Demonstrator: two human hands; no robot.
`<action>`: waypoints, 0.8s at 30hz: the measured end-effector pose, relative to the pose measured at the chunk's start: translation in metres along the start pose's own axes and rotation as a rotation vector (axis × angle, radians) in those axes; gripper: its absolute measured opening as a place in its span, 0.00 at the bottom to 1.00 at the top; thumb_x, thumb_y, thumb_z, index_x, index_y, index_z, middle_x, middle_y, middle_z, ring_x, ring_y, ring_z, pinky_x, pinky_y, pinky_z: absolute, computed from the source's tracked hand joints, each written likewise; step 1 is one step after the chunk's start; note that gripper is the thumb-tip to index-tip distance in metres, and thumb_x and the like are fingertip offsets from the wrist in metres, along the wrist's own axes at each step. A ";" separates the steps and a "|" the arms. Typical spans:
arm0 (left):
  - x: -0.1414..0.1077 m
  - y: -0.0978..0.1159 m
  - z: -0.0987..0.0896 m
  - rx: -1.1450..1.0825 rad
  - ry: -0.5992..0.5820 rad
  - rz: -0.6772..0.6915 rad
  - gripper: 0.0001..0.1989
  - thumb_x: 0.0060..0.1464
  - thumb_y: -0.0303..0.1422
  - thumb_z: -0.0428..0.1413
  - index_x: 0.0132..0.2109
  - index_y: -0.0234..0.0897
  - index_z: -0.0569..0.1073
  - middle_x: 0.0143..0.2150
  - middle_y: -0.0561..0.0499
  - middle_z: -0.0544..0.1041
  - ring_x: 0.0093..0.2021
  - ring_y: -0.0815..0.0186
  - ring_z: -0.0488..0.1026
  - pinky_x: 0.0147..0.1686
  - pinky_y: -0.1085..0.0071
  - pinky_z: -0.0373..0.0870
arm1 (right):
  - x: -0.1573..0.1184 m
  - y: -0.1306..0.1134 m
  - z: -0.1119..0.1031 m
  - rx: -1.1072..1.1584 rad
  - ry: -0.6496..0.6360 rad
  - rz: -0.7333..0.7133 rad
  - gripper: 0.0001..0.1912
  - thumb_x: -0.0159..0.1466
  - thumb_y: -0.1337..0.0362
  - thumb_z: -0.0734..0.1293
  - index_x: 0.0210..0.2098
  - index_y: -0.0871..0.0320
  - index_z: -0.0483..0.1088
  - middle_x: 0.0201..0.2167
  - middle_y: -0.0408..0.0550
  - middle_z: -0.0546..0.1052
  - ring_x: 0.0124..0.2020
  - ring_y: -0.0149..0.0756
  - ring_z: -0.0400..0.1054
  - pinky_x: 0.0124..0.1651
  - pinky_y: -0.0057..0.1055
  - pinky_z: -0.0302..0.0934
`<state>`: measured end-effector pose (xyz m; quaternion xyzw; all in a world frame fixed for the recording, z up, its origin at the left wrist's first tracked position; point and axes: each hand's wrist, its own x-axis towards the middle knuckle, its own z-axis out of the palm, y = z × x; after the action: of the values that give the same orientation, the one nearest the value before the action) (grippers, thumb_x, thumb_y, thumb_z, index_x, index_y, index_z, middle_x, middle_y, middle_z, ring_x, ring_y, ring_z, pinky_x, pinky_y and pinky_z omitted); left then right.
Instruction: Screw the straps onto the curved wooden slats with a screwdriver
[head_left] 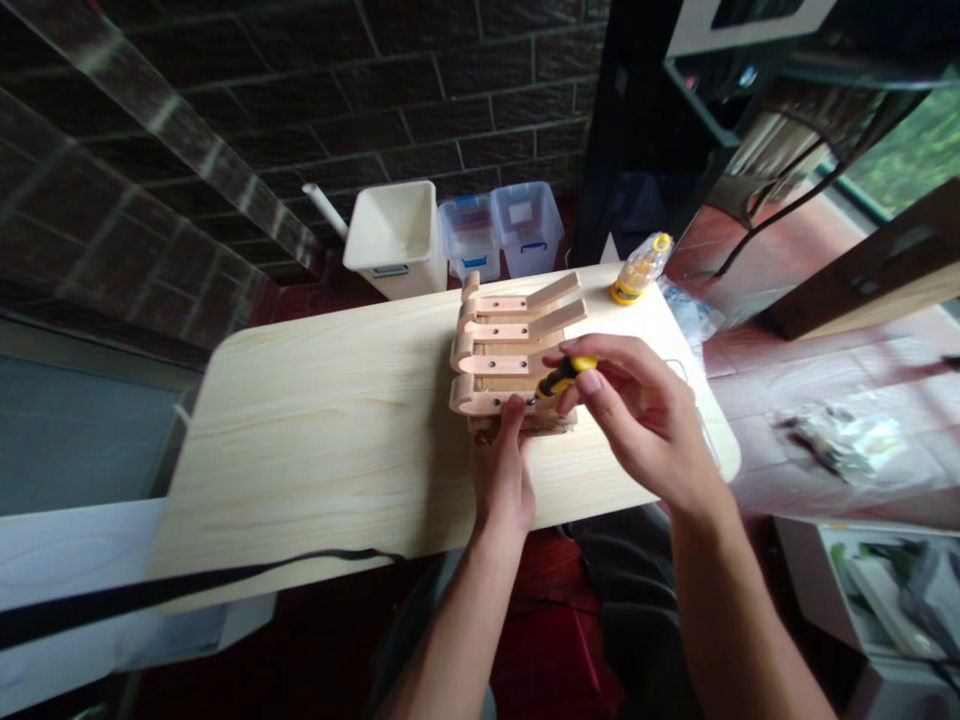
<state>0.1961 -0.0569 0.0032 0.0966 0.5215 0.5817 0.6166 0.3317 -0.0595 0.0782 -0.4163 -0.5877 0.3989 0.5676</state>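
A light wooden rack (495,365) with several curved hook-shaped pieces, each dotted with dark screws, stands on the table in front of me. My left hand (504,475) grips its near side, the thumb pressed on the nearest hook piece. In my right hand (637,405) a short yellow and black screwdriver (562,375) is pinched between thumb and fingers. Its lower end points at a screw on the nearest piece, close to my left thumb. Whether the tip sits in the screw head I cannot tell.
The pale wooden table (322,420) carries a clear bottle with yellow ends (641,268) at its far right. Behind the table stand a cream bin (394,225) and two clear plastic boxes (529,230). A black strap (225,575) crosses the near left edge. Plastic wrapping (847,435) lies on the floor.
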 end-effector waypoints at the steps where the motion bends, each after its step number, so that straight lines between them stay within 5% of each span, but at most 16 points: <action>1: 0.000 0.000 0.000 -0.021 -0.024 -0.023 0.27 0.58 0.38 0.72 0.63 0.44 0.78 0.63 0.43 0.82 0.68 0.49 0.76 0.64 0.56 0.78 | 0.000 -0.001 0.001 -0.010 -0.005 0.005 0.12 0.76 0.60 0.70 0.58 0.46 0.78 0.55 0.47 0.83 0.42 0.34 0.80 0.46 0.33 0.78; 15: 0.006 0.003 -0.007 0.021 0.000 -0.056 0.26 0.60 0.37 0.69 0.64 0.47 0.77 0.63 0.44 0.83 0.66 0.50 0.79 0.62 0.53 0.80 | -0.001 -0.005 0.004 -0.135 -0.041 -0.018 0.12 0.75 0.62 0.70 0.57 0.48 0.78 0.54 0.46 0.83 0.43 0.34 0.79 0.49 0.33 0.77; 24: 0.006 0.003 -0.009 0.013 -0.014 -0.045 0.27 0.60 0.38 0.69 0.65 0.46 0.75 0.63 0.42 0.82 0.65 0.48 0.79 0.61 0.51 0.80 | -0.003 -0.008 0.003 -0.260 -0.059 -0.040 0.15 0.73 0.63 0.73 0.58 0.49 0.78 0.56 0.50 0.83 0.55 0.42 0.81 0.53 0.35 0.78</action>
<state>0.1862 -0.0555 -0.0021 0.0930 0.5232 0.5634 0.6326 0.3284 -0.0649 0.0847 -0.4625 -0.6591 0.3201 0.4992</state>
